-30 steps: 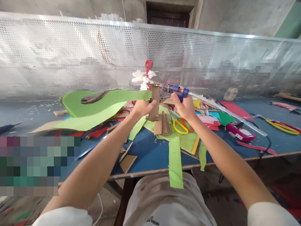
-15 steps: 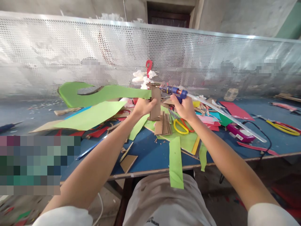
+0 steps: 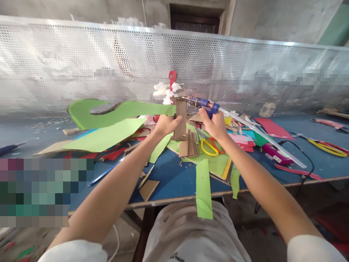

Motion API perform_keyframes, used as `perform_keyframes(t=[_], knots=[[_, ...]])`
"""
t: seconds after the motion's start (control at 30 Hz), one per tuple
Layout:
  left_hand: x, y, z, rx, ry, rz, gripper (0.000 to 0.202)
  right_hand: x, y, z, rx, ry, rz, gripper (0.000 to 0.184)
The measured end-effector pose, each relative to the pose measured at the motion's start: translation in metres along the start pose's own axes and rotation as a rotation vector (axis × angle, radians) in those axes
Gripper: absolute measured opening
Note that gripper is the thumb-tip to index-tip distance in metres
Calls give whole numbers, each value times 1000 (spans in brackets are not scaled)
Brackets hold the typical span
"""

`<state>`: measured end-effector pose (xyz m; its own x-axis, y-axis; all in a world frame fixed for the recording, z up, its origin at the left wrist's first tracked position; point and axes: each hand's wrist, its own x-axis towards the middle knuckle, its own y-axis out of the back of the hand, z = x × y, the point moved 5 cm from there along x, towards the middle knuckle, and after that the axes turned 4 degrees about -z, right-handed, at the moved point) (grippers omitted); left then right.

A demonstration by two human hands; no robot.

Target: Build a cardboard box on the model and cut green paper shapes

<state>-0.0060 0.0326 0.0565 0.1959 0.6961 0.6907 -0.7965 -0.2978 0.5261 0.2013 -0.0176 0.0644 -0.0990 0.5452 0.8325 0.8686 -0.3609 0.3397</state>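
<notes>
My left hand [image 3: 168, 124] is closed on an upright cardboard piece [image 3: 180, 118] with an end plate at top and bottom. A long curved green strip [image 3: 128, 108] reaches left from that piece and ends in a hook shape. In my right hand [image 3: 214, 123] is a blue glue gun [image 3: 203, 103], its nozzle pointing left at the top edge of the cardboard. A long clear glue stick [image 3: 253, 128] sticks out of its back. Just below my hands lie stacked cardboard strips [image 3: 188, 144] and scissors with yellow and orange handles [image 3: 209, 146].
Green paper sheets [image 3: 109, 134] and scraps cover the blue table [image 3: 171, 182]. A green paper strip [image 3: 204, 189] hangs over the front edge. To the right are a purple device [image 3: 275, 153] and yellow-and-red pliers [image 3: 327, 147]. A perforated metal panel [image 3: 81, 54] stands behind.
The glue gun's nozzle has shifted very slightly, still at the cardboard's top edge. The curved green strip's hooked end has dipped a little. My left hand keeps its hold.
</notes>
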Motion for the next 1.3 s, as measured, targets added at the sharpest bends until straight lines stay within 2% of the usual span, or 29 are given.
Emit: perform_keyframes(t=[0.23,0.43,0.8,0.93,1.07,1.17,1.3], knots=[[1,0,1,-9,-13,12,18,1,0,0,-17,3,-5,63],[2,4,-4,-69,1,31,17,2,4,7,-41,-50,7,67],[2,7,2,-103,39,32,12,2,4,8,-33,-66,-15,67],[3,7,-7,-122,103,29,16,0,-1,9,45,-92,-80,66],[6,8,-21,-237,167,52,20,2,2,19,128,-180,-59,65],[11,12,-32,-335,199,109,22,4,5,27,184,-254,-166,64],[13,18,-37,-397,229,155,22,1,9,27,169,-220,-458,61]])
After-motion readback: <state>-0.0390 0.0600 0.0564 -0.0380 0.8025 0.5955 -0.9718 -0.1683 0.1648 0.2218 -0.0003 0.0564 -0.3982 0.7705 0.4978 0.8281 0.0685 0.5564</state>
